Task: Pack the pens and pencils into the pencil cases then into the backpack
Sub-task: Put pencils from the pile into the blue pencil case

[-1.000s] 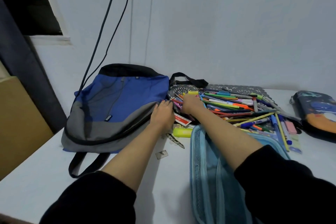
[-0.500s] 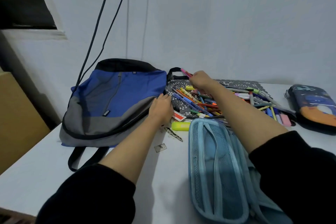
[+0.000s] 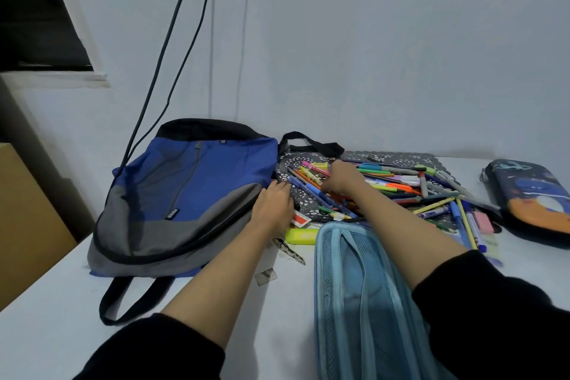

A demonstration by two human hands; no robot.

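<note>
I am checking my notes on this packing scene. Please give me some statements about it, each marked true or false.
1. The backpack lies flat on the table. True.
2. The light blue pencil case is zipped shut. False: it lies open.
3. The right hand grips pens in the pile. True.
4. The dark pencil case is inside the backpack. False: it lies on the table, at the far right.

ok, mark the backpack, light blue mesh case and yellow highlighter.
backpack (image 3: 216, 182): head view, blue front panel.
light blue mesh case (image 3: 364, 296): head view, mesh inner pocket.
yellow highlighter (image 3: 300, 235): head view, mid barrel.
</note>
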